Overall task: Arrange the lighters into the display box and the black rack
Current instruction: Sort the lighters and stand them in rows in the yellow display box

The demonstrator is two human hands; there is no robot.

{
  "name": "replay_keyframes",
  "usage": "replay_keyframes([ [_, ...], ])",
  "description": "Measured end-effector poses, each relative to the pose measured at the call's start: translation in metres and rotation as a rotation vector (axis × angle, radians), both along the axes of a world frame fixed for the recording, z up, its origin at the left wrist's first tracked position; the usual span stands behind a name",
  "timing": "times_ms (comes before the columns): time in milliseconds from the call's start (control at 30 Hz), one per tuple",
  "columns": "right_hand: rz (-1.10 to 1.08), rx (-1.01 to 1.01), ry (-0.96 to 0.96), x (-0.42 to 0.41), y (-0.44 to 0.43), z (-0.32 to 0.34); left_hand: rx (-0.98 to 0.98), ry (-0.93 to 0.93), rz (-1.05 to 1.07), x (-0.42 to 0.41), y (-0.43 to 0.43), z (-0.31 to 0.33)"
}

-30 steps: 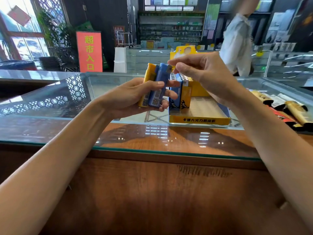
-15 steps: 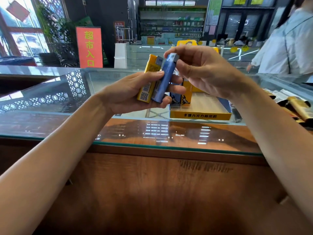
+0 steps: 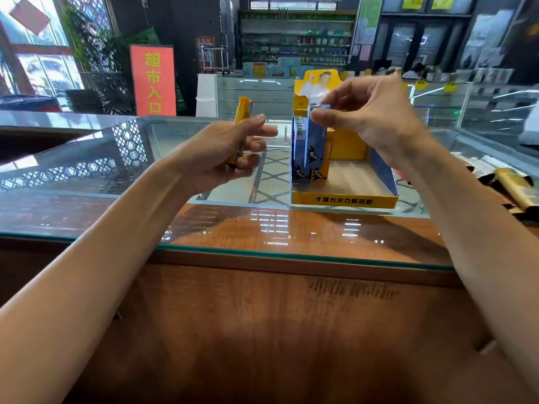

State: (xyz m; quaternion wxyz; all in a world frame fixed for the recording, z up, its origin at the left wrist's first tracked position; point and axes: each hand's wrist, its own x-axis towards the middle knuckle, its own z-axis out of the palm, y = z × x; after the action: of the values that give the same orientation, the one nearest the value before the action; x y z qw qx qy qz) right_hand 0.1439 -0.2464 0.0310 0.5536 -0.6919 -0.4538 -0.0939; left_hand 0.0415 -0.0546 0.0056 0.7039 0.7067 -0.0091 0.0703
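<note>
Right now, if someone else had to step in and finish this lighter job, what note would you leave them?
Left hand: grips one yellow lighter, held upright above the glass counter.
Right hand: pinches the top of a blue lighter at the left side of the display box; whether it is fully seated cannot be told.
Done: a few standing lighters fill the box's left side; the rest of its floor shows bare.
Left: seat the blue one, then probably the yellow one. The black rack cannot be picked out in this view.
</note>
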Motion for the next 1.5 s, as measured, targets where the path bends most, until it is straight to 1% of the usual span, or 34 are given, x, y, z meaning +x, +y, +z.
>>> replay_keyframes([
  [167, -0.185, -0.123, -0.159, -0.002, 0.005, -0.005, 0.001, 0.001, 0.001, 0.000, 0.001, -0.001],
  [233, -0.219, -0.147, -0.224, -0.005, 0.006, -0.005, 0.005, 0.005, -0.005, 0.001, 0.001, -0.001],
  [333, -0.249, -0.158, -0.268, -0.008, 0.006, -0.003, 0.011, 0.007, -0.012, 0.001, 0.001, -0.001],
  [533, -0.283, -0.184, -0.334, -0.012, 0.006, -0.004, 0.037, 0.021, -0.027, 0.001, 0.001, -0.001],
  [1000, -0.341, -0.181, -0.361, -0.014, 0.003, -0.005, 0.024, 0.029, -0.062, 0.002, 0.002, -0.002],
  [1267, -0.346, -0.240, -0.463, -0.009, 0.002, -0.007, 0.068, 0.023, -0.043, 0.000, -0.001, -0.002],
  [1400, -0.344, -0.282, -0.543, -0.014, 0.006, -0.010, 0.068, 0.032, -0.044, 0.000, -0.001, -0.002],
  [1500, -0.323, -0.302, -0.543, -0.014, 0.006, -0.010, 0.064, 0.033, -0.063, 0.001, -0.002, -0.003],
])
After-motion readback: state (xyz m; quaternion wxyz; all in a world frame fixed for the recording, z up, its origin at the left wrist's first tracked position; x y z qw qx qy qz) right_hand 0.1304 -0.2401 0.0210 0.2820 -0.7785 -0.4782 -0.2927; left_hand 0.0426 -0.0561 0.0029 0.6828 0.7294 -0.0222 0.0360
